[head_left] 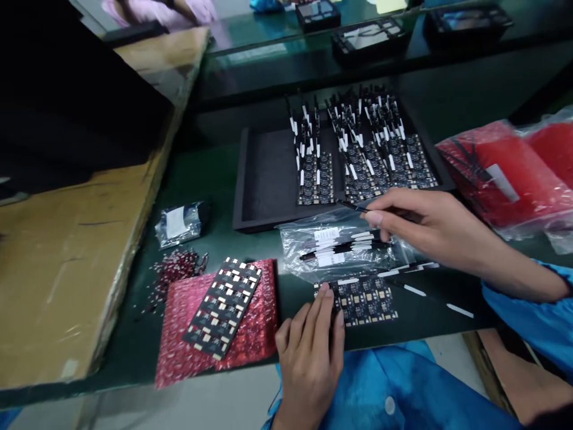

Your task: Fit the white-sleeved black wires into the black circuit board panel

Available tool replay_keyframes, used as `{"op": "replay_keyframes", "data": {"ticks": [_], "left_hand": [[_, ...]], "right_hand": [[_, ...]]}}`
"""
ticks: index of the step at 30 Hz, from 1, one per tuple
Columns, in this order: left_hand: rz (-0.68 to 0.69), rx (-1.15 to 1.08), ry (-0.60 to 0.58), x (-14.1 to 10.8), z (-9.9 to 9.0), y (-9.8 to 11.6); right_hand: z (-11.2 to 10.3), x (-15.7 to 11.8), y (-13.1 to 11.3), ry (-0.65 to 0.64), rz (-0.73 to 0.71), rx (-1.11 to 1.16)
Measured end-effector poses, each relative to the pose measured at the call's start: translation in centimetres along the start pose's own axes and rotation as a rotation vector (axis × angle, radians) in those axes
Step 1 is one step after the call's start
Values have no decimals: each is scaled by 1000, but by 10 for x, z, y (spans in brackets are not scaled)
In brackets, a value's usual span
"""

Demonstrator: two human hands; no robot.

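Note:
My left hand (311,352) rests at the left end of a black circuit board panel (364,301) near the table's front edge. Its fingertips press on the panel's corner, with the thumb against its near side. Above the panel, my right hand (416,224) pinches thin black tweezers (353,206), their tip pointing left by the tray's front rim. Under that hand lies a clear plastic bag (298,251) with black cables bearing white labels (340,246). More labelled cables (414,289) lie loose right of the panel.
A black tray (268,173) behind holds several panels with cables attached. On the left, another board panel (224,307) lies on red bubble wrap (179,352), beside a pile of tiny parts (176,272) and a silver bag (181,224). Red bags (528,167) are at right; cardboard (58,269) is far left.

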State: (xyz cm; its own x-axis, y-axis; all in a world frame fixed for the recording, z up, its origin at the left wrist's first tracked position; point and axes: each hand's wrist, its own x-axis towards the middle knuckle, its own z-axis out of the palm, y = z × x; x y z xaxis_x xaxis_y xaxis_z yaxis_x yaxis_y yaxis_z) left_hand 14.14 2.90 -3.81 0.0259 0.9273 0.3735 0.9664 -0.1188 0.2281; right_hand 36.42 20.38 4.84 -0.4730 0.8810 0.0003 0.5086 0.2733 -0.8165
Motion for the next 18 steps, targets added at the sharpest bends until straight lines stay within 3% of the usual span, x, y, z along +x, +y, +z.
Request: {"op": "replay_keyframes", "data": {"ticks": [3,8,13,18], "left_hand": [[49,-25,28,0,-2,2],[145,-139,2,0,-2,11],[231,-160,-42,5,0,26],[328,-156,-95,6,3,36]], "right_hand": [[-14,-13,4,-52,68,107],[-23,-47,19,-384,241,209],[-16,-82,37,-656,416,252],[-3,-101,58,-637,481,291]]}}
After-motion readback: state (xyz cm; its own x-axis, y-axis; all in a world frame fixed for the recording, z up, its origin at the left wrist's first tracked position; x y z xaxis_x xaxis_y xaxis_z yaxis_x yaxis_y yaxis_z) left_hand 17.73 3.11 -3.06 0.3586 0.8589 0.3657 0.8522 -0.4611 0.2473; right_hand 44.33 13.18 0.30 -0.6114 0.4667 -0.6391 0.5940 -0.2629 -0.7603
